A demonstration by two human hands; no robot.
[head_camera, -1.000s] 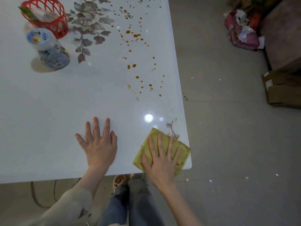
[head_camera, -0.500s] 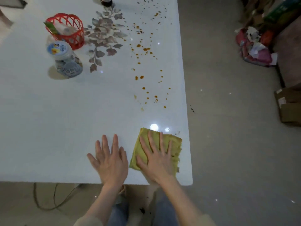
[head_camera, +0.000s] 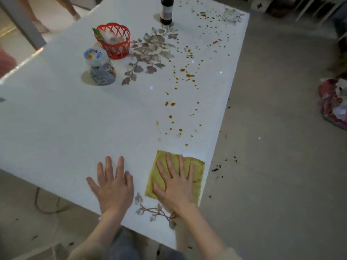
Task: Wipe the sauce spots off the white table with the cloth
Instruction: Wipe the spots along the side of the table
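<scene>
So my right hand (head_camera: 177, 184) is pressed flat on the cloth (head_camera: 195, 171), fingers spread, palm down, not gripping it, just pinning it to the counter (head_camera: 65, 128). Cloth's a yellow-green square sitting near the counter's right edge, close to the near corner. My left hand (head_camera: 112, 186) is flat on the bare counter just left of it, fingers spread too, holding nothing.

Sauce spots (head_camera: 172, 104) are all on the far side of the cloth, a trail of orange-brown drops running up the right part of the counter toward the far end. Nearest drop sits just past the cloth's far edge, not touching it.

Further off on the left there's a red basket (head_camera: 114, 42) with a jar (head_camera: 99, 66) just beside it, and a dark bottle (head_camera: 166, 12) at the far end. Printed flowers sit between the basket and the spots.
</scene>
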